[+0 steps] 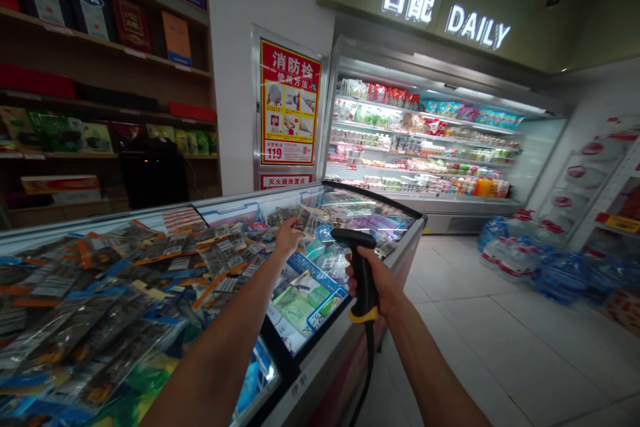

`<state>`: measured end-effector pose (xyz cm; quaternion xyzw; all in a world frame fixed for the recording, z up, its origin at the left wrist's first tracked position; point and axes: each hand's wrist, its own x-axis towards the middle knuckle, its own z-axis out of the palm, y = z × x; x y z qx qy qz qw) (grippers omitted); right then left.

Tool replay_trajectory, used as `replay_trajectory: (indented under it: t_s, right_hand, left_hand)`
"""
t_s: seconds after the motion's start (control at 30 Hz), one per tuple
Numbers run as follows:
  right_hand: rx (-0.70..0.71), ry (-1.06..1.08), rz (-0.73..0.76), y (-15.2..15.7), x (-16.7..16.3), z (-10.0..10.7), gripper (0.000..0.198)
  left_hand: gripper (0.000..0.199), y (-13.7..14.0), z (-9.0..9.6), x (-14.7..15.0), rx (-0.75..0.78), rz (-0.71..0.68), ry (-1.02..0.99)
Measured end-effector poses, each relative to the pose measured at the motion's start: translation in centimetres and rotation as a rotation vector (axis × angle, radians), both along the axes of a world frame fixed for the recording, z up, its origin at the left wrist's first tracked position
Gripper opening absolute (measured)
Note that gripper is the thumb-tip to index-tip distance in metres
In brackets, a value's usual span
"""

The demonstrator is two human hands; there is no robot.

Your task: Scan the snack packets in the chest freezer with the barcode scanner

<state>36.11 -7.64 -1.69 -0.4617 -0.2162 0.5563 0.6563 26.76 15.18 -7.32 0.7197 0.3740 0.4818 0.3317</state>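
My right hand (pixel 377 277) is wrapped round the handle of a black barcode scanner (pixel 364 280) with yellow trim. Its head points left over the freezer, and a cable (pixel 369 353) hangs from its base. Stretched over the chest freezer (pixel 350 327), my left hand (pixel 289 237) has its fingers closed at the edge of a clear plastic packet (pixel 313 219); the packet's contents are too blurred to make out. Many flat packets (pixel 220 250) with dark contents and orange or blue edges lie in a heap on the freezer's top, left of my hands.
Under the glass stands a blue wire basket (pixel 323 310) with green packages. Behind are a lit refrigerated display (pixel 425 140), a red fire hydrant sign (pixel 287 103) and shelves of boxes (pixel 130 23). Water bottles (pixel 565 277) stand on the tiled floor (pixel 465 327) at right.
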Motion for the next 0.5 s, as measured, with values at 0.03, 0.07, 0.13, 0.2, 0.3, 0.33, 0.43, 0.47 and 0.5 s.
replay_trajectory:
  t_s: [0.03,0.07,0.13,0.2,0.3,0.33,0.43,0.47,0.5]
  right_hand:
    - [0.003,-0.006,0.0,0.0,-0.1,0.1,0.022]
    - [0.006,-0.01,-0.001,-0.1,-0.1,0.1,0.022]
    - [0.013,-0.015,-0.011,-0.2,0.0,0.2,0.022]
    - [0.016,-0.018,-0.025,-0.3,0.2,0.2,0.022]
    - [0.018,-0.029,-0.057,-0.4,0.4,0.2,0.022]
    - [0.02,-0.032,-0.065,-0.4,0.5,0.2,0.022]
    - [0.024,-0.035,-0.077,-0.3,0.7,0.2,0.021]
    - [0.025,-0.031,-0.075,-0.3,0.8,0.2,0.021]
    - [0.026,-0.026,-0.073,-0.2,0.8,0.3,0.021]
  left_hand:
    - [0.034,0.0,0.1,-0.3,0.01,0.009,0.015]
    - [0.034,0.0,0.1,-0.5,0.013,0.021,0.037]
    - [0.034,0.1,0.3,-1.2,0.009,0.053,0.099]
    - [0.034,0.3,0.4,-2.0,0.007,0.097,0.174]
    - [0.032,0.3,0.5,-3.6,0.022,0.176,0.289]
    - [0.03,0.3,0.5,-4.1,0.037,0.201,0.327]
    - [0.027,0.0,0.2,-5.7,0.091,0.248,0.425]
    - [0.026,-0.1,0.1,-6.2,0.101,0.257,0.451]
    - [0.026,-0.2,0.0,-6.5,0.106,0.265,0.475]
